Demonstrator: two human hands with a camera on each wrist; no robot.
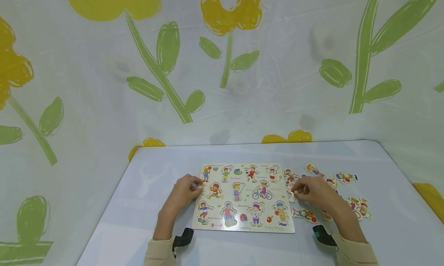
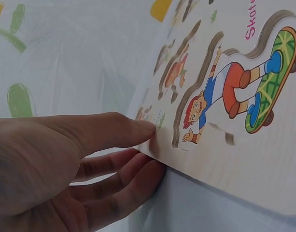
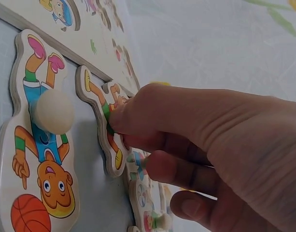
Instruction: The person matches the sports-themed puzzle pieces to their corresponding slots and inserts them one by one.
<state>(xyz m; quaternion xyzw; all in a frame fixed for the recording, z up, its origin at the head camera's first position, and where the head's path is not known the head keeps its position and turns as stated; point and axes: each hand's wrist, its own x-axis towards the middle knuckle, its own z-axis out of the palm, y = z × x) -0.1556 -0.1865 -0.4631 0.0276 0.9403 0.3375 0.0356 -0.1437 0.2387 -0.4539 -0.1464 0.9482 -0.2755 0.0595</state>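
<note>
A pale wooden puzzle board (image 1: 227,196) lies on the table, with printed sports figures in cut-out recesses and small words beside them. My left hand (image 1: 184,191) holds its left edge, the thumb on the top face and the other fingers at the side; a skateboarder recess (image 2: 234,89) shows close by. At the board's right edge, my right hand (image 1: 317,191) pinches a runner-shaped puzzle piece (image 3: 97,94) between thumb and forefinger. Its knob is hidden by the fingers. Next to it lies a basketball-player piece (image 3: 46,159) with a round wooden knob (image 3: 53,111).
Several loose figure pieces lie right of the board, among them one at the far right (image 1: 347,177) and one at the back (image 1: 313,169). Some are partly covered by the right hand and forearm. A flower-printed curtain (image 1: 277,85) hangs behind the white table (image 1: 132,227).
</note>
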